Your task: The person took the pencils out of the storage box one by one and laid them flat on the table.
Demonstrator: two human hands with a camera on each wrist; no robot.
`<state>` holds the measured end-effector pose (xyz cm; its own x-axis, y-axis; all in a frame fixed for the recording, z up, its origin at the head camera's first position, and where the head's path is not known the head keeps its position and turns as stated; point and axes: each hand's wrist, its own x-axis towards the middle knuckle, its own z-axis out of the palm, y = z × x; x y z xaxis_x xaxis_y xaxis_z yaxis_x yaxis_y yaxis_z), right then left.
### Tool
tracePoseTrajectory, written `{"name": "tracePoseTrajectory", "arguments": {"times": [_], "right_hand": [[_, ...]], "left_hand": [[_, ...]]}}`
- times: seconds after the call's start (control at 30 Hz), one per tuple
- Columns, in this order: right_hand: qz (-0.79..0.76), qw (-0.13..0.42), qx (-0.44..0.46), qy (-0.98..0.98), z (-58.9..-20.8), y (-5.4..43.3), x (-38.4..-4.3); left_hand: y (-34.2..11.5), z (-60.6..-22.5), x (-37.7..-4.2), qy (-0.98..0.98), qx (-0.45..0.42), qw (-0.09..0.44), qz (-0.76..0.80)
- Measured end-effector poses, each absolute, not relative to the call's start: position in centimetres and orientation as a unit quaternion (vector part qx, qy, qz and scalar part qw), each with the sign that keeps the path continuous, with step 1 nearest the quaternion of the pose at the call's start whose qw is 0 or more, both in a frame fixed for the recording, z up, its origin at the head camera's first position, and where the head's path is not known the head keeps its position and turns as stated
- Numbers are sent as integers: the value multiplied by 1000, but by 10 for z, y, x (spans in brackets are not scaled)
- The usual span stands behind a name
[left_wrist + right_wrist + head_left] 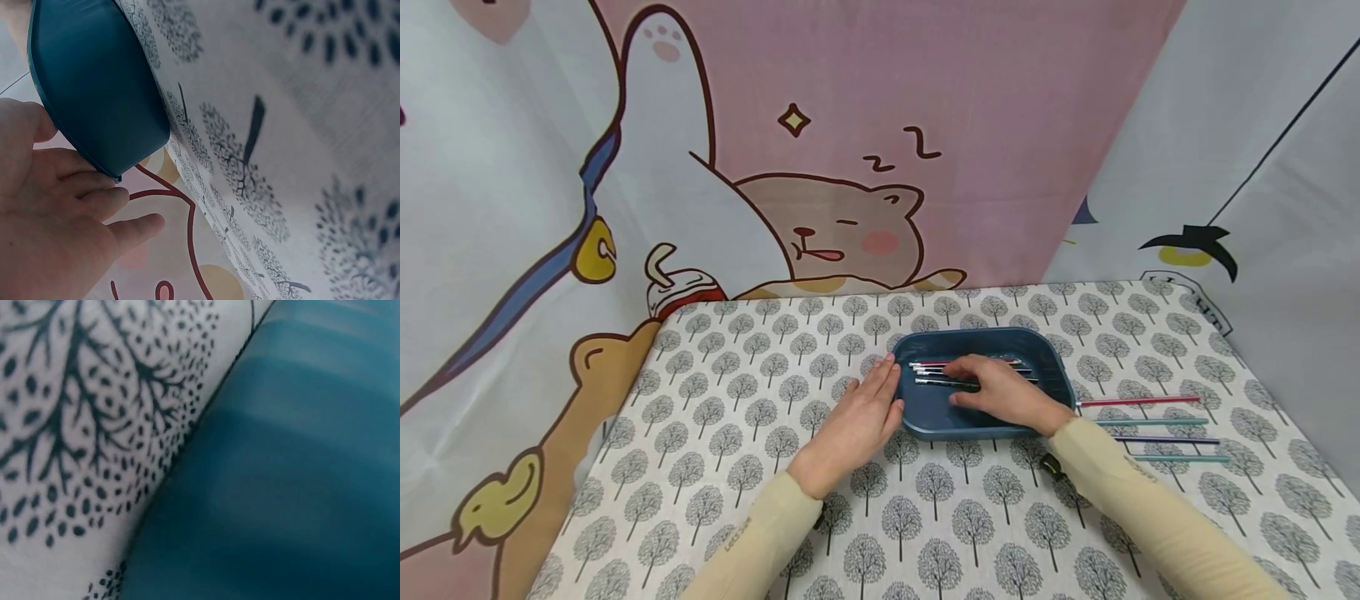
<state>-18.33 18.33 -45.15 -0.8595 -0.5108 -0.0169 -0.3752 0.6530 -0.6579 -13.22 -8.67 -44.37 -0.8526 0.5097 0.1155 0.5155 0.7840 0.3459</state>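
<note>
Several thin sticks (931,382), dark and red with pale ends, lie side by side in a dark blue plastic tray (940,424). My right hand (1000,394) reaches over the near right part of the tray, its bent fingers and thumb around the middle of the sticks; I cannot tell whether they pinch any. At the left rim, my left hand (865,408) rests with fairly straight fingers against the tray's edge. The left wrist view shows those fingers (103,203) along the rim of the tray (100,81). Only the blurred tray wall (269,475) and cloth appear in the right wrist view.
To the tray's right lie a red stick (1142,402), a green stick (1157,422), a purple stick (1172,440) and a teal stick (1183,458), partly behind my right forearm. A tree-print cloth (745,400) covers the table. Cartoon-print curtains (1000,150) stand behind it.
</note>
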Motion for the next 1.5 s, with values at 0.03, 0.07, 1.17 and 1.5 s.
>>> {"name": "tracePoseTrajectory", "arguments": {"times": [0.03, 0.07, 1.17, 1.5], "right_hand": [[-336, 101, -246, 903, -452, 183, -184], [-334, 100, -248, 904, -452, 183, -184], [-287, 118, -271, 911, -457, 183, -186], [-282, 126, -295, 904, -456, 184, -188]], "left_hand": [[-87, -444, -132, -944, -272, 10, -186], [-87, -444, -132, -944, -272, 11, -185], [-85, -444, -132, -945, -271, 8, -183], [-86, -444, -132, -944, -272, 9, -185]]}}
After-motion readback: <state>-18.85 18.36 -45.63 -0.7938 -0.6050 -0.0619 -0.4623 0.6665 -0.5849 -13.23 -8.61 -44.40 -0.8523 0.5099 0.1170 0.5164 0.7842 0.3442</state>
